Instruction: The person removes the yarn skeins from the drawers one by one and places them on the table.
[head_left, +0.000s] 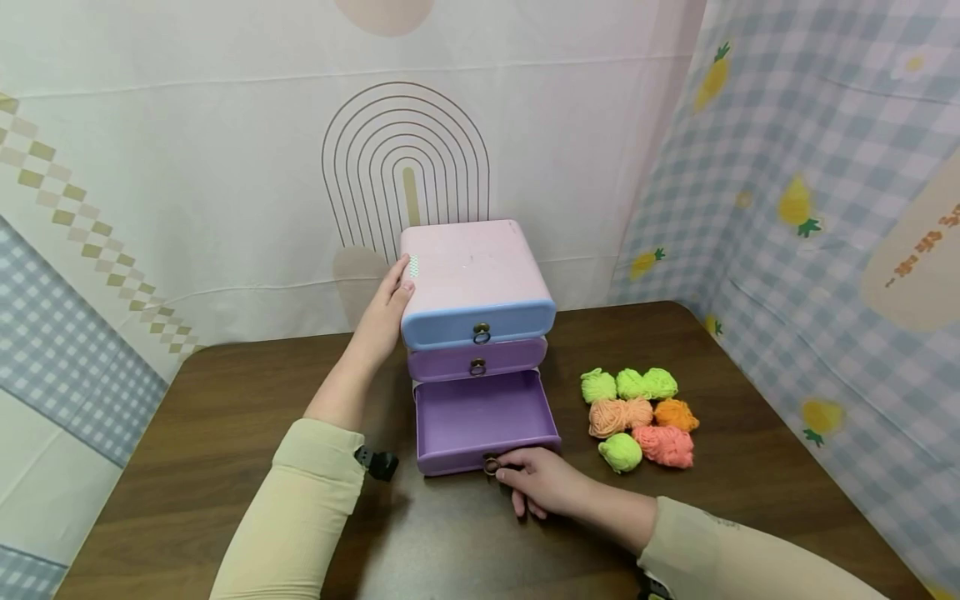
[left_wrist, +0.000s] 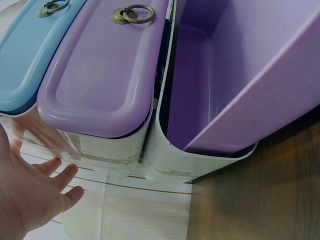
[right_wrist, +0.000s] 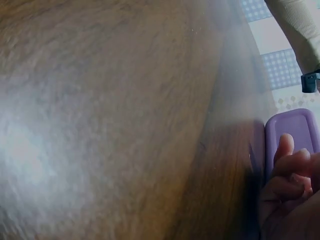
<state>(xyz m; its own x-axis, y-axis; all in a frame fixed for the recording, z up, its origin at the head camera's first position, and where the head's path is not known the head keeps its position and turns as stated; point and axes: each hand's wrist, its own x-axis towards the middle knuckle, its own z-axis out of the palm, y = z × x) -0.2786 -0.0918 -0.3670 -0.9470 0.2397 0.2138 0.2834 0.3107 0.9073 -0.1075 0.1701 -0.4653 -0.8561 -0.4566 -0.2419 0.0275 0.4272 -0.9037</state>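
A small chest of drawers (head_left: 472,258) with a pink top stands toward the back of the table. Its blue top drawer (head_left: 442,329) and purple middle drawer (head_left: 438,365) are pushed in. The purple bottom drawer (head_left: 480,417) is pulled out, with nothing inside. My left hand (head_left: 382,308) rests on the chest's left side near the top; in the left wrist view its fingers (left_wrist: 65,177) are spread. At the bottom drawer's front, my right hand (head_left: 543,483) pinches the ring pull (head_left: 491,465) between thumb and finger. The right wrist view shows its curled fingers (right_wrist: 290,170) before the purple front.
Several yarn bundles lie right of the chest: green (head_left: 621,452), peach (head_left: 619,417), orange (head_left: 676,413) and coral (head_left: 663,446). The brown wooden table (head_left: 247,417) meets a patterned cloth backdrop (head_left: 225,167) behind and a checked cloth (head_left: 757,275) at right.
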